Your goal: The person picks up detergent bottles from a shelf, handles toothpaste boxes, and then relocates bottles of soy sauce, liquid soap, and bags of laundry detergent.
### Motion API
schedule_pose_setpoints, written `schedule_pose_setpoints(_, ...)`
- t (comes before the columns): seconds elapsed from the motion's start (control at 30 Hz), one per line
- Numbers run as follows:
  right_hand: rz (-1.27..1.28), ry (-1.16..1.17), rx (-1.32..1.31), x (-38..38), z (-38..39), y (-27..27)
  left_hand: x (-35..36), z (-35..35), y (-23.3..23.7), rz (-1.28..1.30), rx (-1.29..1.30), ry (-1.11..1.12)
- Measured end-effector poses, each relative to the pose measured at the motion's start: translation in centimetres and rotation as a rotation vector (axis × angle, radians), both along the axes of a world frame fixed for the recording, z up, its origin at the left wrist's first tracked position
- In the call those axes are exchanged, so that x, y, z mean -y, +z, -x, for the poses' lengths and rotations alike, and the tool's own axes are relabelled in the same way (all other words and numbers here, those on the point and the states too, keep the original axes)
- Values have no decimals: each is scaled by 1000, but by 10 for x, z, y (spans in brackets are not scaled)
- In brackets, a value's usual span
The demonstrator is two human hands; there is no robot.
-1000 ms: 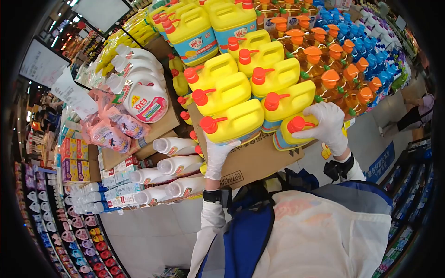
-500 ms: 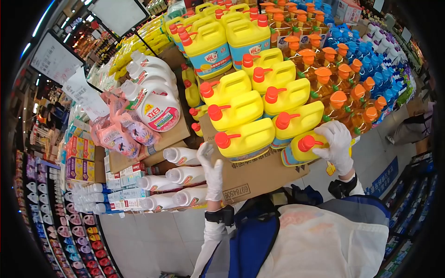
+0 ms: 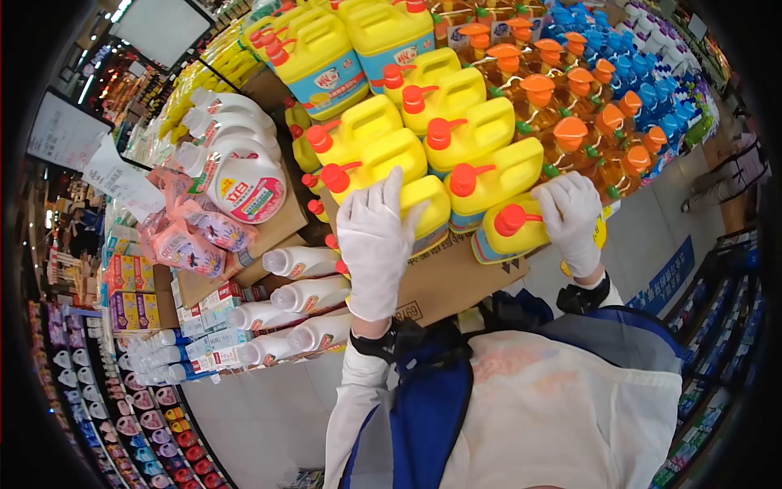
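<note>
White gloves (image 3: pixel 375 244), black wristbands (image 3: pixel 379 338), blue-white vest (image 3: pixel 432 407).

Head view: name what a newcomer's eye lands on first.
A bank of yellow jugs with red caps fills the centre, stacked on a cardboard box. Two white-gloved hands meet it: the left hand spread over the front jug, the right hand gripping the end jug.

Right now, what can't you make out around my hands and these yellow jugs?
Head view only:
The left hand covers the front yellow jug, hiding its cap and label; contact underneath cannot be told.
The right hand hides the handle of the end jug it grips.
Carton print: partly behind the left wrist.
White bottles: label text too small.
Person at the right edge: cut off by the lens rim.
</note>
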State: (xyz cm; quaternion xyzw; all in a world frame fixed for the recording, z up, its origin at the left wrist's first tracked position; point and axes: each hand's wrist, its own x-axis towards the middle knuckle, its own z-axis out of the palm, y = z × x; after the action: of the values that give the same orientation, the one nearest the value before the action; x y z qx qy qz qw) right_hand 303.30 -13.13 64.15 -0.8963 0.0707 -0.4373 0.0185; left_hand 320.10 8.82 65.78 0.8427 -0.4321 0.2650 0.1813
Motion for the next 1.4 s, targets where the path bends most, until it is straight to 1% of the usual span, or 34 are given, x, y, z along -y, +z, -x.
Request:
schedule_pose_setpoints(0.03, -7, -12, -26, 2, 0, -1, 2, -4, -2, -68, 4, 20)
schedule_pose_setpoints(0.07, -12, -12, -21, 4, -2, -1, 4, -9, -3, -45, 57, -13)
schedule_pose_setpoints(0.17, -27, -11, -13, 5, -2, -2, 0, -12, -2, -197, 45, 5)
schedule_pose_setpoints(0.3, -30, -14, 34, 4, -1, -6, -11, -6, 5, -204, 99, -83)
schedule_pose_setpoints(0.4, -14, -11, 46, 3, -1, -5, -22, 3, 7, -174, 86, -76)
schedule_pose_setpoints(0.53, -3, -21, 42, 3, -1, -6, -34, 23, 7, -207, 152, -2)
schedule_pose_setpoints(0.67, 8, -10, 48, 4, 0, -5, -31, 41, 6, -266, 116, -53)
schedule_pose_setpoints(0.77, 4, -5, 77, 0, 0, -4, -24, 60, -9, -208, 297, -60)
schedule_pose_setpoints(0.8, 5, -1, 91, 0, 0, -4, -24, 67, -9, -274, 256, -52)
schedule_pose_setpoints(0.9, -35, -7, 50, 0, 0, -4, -15, 75, -9, -267, 110, 25)
schedule_pose_setpoints(1.0, -25, -6, 53, 1, -1, -6, -14, 75, 10, -230, -35, -8)
schedule_pose_setpoints(1.1, -16, 3, 50, 3, 0, -7, -42, 62, 54, -117, -345, -258)
schedule_pose_setpoints(1.13, -23, 7, 49, 3, 1, -8, -57, 54, 63, -60, -432, -213)
schedule_pose_setpoints(1.2, -29, 15, 61, 2, 0, -6, -61, 26, 72, 87, -376, -72)
schedule_pose_setpoints(1.23, -32, 18, 64, 1, 0, -5, -54, 11, 75, 93, -189, 18)
schedule_pose_setpoints(1.33, -48, 9, 67, -1, -1, -5, -17, -46, 53, -29, -48, -88)
schedule_pose_setpoints(1.4, -51, 11, 71, 0, 0, -4, 15, -63, 34, -126, 14, -71)
